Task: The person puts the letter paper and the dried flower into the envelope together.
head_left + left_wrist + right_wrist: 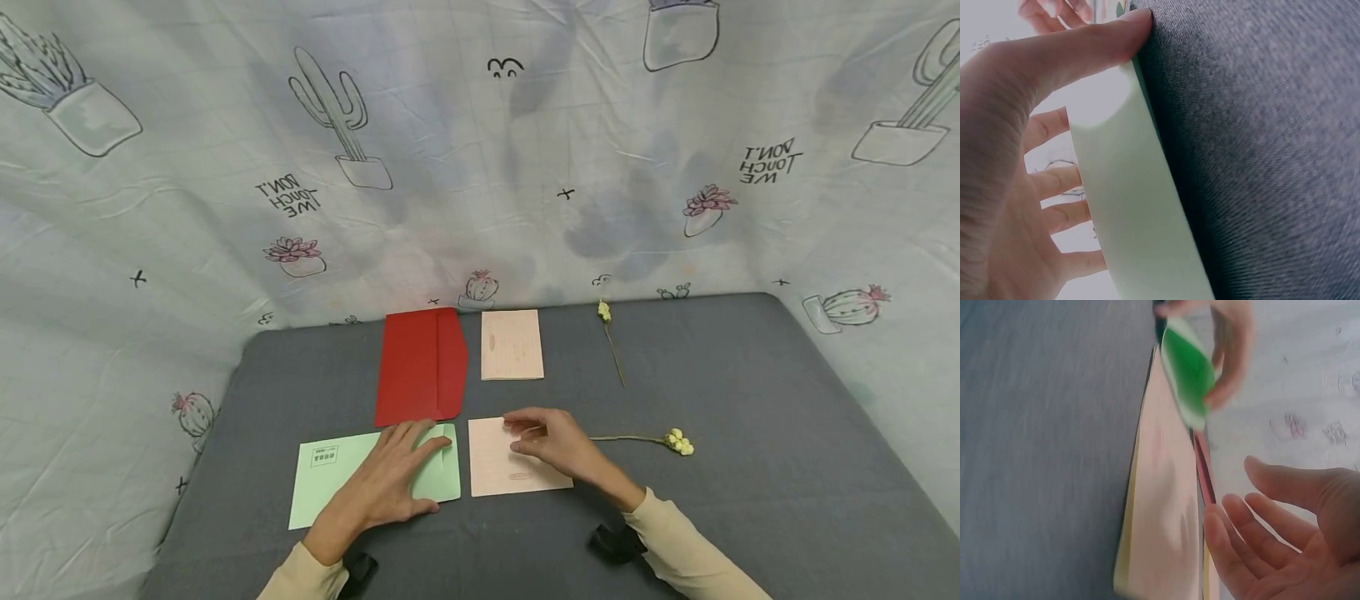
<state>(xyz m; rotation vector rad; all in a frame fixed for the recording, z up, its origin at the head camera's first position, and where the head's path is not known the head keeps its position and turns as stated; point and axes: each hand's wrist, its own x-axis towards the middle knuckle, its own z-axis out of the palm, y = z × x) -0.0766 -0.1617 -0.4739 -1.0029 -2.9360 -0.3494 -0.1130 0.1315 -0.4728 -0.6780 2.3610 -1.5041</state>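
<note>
My left hand (382, 479) spans a light green envelope (322, 479), thumb along its near edge and fingers toward its far edge. The right wrist view shows the envelope's end (1188, 369) bowed and gaping between that thumb and fingers. In the left wrist view the green face (1129, 187) lies between thumb and fingers. My right hand (551, 442) hovers over a pale pink card (495, 467), its fingers loosely bent with nothing between them. Part of the card is hidden beneath this hand.
Behind the green envelope lies a red envelope (411, 367), with a second pale card (512, 346) to its right. One yellow flower stem (613, 354) lies at the back right, another (645, 437) beside the right hand. A patterned cloth (450, 167) hangs behind the grey table (750, 500).
</note>
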